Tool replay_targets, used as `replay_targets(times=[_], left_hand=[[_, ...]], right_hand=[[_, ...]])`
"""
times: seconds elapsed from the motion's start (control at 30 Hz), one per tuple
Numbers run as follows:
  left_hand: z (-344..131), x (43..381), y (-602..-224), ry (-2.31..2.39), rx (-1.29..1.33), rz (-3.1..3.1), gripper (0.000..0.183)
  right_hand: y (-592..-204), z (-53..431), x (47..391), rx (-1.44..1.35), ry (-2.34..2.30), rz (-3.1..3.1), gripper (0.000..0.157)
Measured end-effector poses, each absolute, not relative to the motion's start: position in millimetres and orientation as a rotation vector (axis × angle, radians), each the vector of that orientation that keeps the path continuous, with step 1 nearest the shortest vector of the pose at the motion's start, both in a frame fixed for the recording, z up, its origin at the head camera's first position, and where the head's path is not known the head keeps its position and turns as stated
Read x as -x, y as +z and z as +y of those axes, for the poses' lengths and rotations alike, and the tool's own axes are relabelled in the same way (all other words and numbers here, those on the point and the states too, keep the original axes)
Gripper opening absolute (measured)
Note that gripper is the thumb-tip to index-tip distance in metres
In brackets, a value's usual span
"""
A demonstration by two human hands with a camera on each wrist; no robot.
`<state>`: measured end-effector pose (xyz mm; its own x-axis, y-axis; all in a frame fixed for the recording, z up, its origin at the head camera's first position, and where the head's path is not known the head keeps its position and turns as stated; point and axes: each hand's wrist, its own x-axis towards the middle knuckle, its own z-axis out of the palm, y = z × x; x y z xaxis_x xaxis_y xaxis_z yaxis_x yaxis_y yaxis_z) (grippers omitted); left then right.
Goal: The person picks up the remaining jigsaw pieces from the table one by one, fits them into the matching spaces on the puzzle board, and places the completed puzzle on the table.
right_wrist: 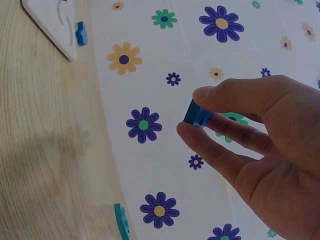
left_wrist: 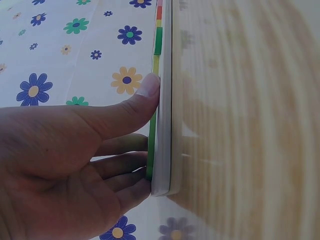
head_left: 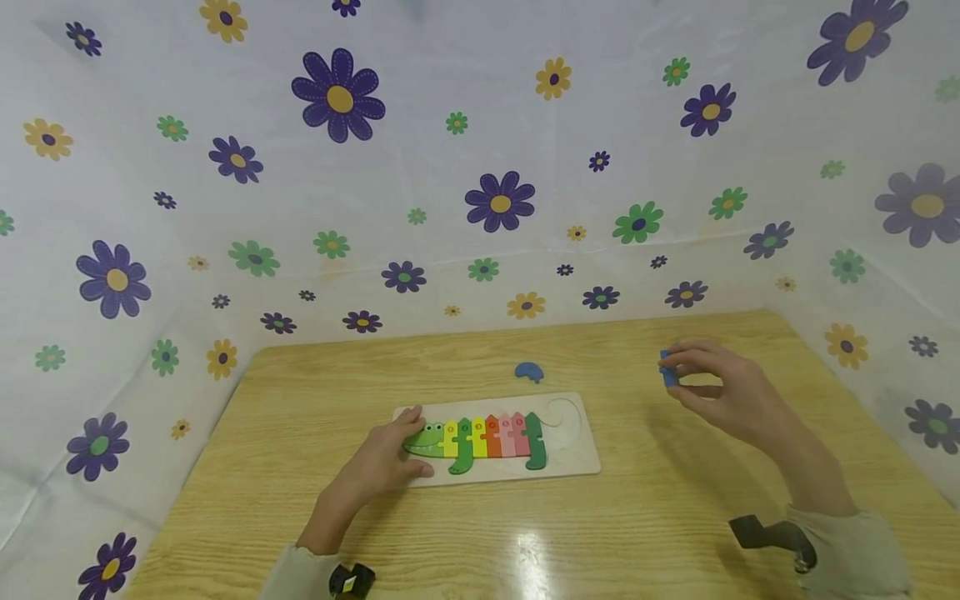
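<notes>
A crocodile puzzle of coloured wooden pieces lies in a pale board (head_left: 588, 454), with a bare curled tail recess at its right end. My left hand (head_left: 386, 454) rests on the board's left end, fingers by the green crocodile head (head_left: 429, 442) and thumb at the near edge. In the left wrist view the thumb (left_wrist: 147, 87) touches the board's face. Off to the right and raised above the table, my right hand (head_left: 723, 387) pinches a small blue puzzle piece (right_wrist: 195, 114) between thumb and fingertips.
Another blue piece (head_left: 528, 372) lies on the wooden table (head_left: 315, 392) just behind the board. In the right wrist view a teal piece (right_wrist: 121, 221) lies near the table's far edge. A white flower-printed cloth (head_left: 420, 167) encloses the back and sides.
</notes>
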<state>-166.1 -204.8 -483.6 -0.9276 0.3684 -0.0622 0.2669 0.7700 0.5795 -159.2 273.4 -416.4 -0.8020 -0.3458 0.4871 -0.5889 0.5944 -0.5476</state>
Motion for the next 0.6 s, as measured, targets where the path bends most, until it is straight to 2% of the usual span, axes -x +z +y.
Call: replay_targets(times=[0.6], left_hand=[[-205, 166, -485, 0.865, -0.498, 2.797, 0.076]], right_hand=[[-415, 260, 159, -0.784, 1.051, -2.491, 0.037]])
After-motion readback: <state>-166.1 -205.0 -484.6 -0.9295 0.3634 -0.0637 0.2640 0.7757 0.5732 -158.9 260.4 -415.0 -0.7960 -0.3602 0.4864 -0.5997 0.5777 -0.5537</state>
